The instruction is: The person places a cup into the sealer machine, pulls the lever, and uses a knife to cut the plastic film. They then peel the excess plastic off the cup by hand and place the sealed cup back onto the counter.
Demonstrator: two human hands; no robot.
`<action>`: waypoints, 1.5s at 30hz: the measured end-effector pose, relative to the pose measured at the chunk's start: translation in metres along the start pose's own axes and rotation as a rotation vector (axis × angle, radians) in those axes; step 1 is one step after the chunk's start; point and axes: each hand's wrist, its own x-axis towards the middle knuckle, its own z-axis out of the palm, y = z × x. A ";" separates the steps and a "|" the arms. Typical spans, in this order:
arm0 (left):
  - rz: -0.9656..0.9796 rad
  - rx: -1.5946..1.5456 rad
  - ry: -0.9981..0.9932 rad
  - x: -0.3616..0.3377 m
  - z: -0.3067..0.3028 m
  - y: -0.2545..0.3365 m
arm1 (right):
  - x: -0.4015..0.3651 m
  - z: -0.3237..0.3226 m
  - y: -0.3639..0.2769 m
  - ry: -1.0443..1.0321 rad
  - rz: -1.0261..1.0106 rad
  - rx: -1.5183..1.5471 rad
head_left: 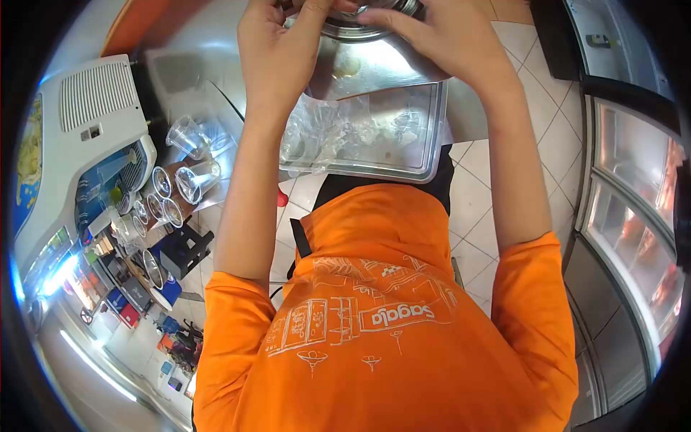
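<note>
At the top edge of the head view, my left hand (282, 45) and my right hand (445, 39) meet around a round, shiny metal container (353, 32) with a ridged rim. My left fingers curl at its left side. The right thumb lies across its top, with the other fingers cut off by the frame. Under it is a flat metal surface (385, 63) with a small yellowish wet patch. Closer to my body lies a clear-lidded tray (437, 137) with crumpled clear plastic (320, 138) on its left part.
Left of my arm, several clear plastic cups (188, 138) lie or stand beside a white machine (93, 108). A thin dark stick (227, 99) rests on the steel counter (176, 61). Glass-fronted cabinets (626, 187) line the right side over a tiled floor (471, 194).
</note>
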 end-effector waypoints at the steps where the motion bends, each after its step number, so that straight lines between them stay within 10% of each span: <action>1: -0.001 0.003 0.004 0.000 -0.001 -0.001 | 0.004 0.004 0.004 -0.005 -0.076 0.026; 13: 0.117 0.188 0.016 0.000 -0.006 -0.002 | 0.036 -0.010 0.020 -0.305 -0.287 -0.063; 45: 0.092 -0.187 0.167 -0.001 -0.012 -0.037 | 0.040 0.014 0.019 -0.052 -0.354 -0.018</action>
